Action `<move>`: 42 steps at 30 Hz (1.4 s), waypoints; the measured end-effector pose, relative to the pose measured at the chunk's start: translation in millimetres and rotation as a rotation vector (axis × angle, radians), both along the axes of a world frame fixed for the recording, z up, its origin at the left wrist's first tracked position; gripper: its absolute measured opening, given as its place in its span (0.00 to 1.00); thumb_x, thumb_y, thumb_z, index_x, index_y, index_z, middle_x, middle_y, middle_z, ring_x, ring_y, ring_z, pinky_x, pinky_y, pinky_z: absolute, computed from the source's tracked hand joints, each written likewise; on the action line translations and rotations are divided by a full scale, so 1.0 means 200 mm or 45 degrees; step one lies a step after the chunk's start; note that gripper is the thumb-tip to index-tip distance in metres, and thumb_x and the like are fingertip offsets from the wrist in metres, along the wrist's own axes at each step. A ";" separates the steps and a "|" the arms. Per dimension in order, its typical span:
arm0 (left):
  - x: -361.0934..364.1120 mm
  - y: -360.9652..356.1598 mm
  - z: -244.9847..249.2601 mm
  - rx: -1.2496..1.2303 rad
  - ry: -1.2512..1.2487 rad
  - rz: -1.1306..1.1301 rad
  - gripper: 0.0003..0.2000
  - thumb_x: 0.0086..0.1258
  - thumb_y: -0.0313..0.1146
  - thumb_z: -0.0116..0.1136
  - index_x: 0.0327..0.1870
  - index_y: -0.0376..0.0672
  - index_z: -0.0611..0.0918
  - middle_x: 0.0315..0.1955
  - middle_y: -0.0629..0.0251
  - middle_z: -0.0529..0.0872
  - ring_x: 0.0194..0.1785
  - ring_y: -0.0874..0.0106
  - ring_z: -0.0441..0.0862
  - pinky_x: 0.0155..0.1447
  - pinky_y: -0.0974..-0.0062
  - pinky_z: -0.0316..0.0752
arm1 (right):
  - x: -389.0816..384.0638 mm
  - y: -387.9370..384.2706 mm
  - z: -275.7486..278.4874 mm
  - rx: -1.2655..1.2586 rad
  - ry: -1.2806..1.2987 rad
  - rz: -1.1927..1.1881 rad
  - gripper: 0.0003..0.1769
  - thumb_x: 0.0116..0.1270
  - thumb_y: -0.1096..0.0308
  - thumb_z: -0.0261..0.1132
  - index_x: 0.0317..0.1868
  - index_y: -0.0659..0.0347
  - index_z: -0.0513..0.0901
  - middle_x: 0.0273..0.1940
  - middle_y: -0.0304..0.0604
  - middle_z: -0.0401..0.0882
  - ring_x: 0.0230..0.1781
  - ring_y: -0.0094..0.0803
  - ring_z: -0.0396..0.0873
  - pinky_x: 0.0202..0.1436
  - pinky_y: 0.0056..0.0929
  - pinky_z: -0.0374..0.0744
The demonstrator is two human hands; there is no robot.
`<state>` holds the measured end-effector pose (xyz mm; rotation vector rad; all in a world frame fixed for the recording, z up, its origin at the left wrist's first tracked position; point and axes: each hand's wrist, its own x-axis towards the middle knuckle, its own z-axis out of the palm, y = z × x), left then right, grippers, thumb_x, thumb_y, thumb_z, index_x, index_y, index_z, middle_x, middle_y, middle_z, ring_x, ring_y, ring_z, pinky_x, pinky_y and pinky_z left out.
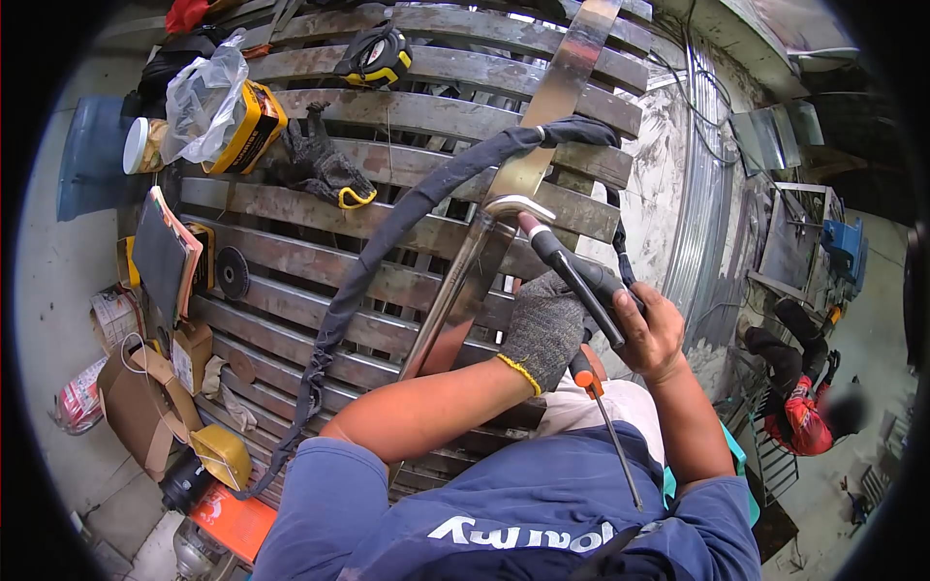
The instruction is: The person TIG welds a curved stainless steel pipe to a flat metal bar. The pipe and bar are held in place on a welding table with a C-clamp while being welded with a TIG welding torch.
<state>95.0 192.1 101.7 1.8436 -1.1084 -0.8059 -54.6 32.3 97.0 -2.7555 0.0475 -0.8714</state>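
Observation:
My right hand [656,334], bare, is closed on the black handle of a welding torch [573,266] with a pinkish nozzle. A long black cap angles down from the torch head. In a grey knit glove with a yellow cuff, my left hand [542,329] lies against the torch's underside, its fingers hidden. The nozzle is right at a curved metal piece [520,205] on the end of a metal tube [450,295]. A flat steel strip [567,92] lies beneath them. An orange-and-black screwdriver [588,378] is just below the gloved hand, its shaft toward my shirt.
A black-sleeved cable [378,252] arches over the slatted metal bench [426,111]. On the bench are a tape measure [376,56], another glove [325,160] and a grinding disc [232,271]. A cardboard box [145,402] stands at left. Another person [802,412] sits at far right.

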 end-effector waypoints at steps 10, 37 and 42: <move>0.00 0.00 -0.02 -0.035 -0.091 -0.009 0.16 0.71 0.33 0.68 0.58 0.47 0.92 0.49 0.52 0.93 0.53 0.48 0.91 0.59 0.52 0.85 | -0.01 0.01 0.00 0.026 0.028 -0.020 0.43 0.62 0.81 0.79 0.79 0.51 0.84 0.43 0.54 0.87 0.30 0.42 0.84 0.32 0.37 0.84; -0.01 0.01 0.03 0.053 -0.032 0.019 0.11 0.79 0.26 0.63 0.56 0.38 0.93 0.54 0.56 0.94 0.59 0.58 0.92 0.65 0.63 0.85 | 0.00 0.02 0.00 0.045 0.032 -0.057 0.42 0.64 0.80 0.81 0.79 0.56 0.82 0.44 0.55 0.87 0.31 0.43 0.86 0.31 0.37 0.84; 0.02 -0.04 0.05 0.152 0.494 0.135 0.14 0.78 0.27 0.62 0.59 0.43 0.92 0.54 0.58 0.93 0.57 0.59 0.92 0.62 0.62 0.86 | 0.00 0.01 0.02 0.070 0.071 -0.009 0.34 0.64 0.85 0.80 0.71 0.73 0.81 0.44 0.62 0.90 0.37 0.54 0.92 0.34 0.44 0.90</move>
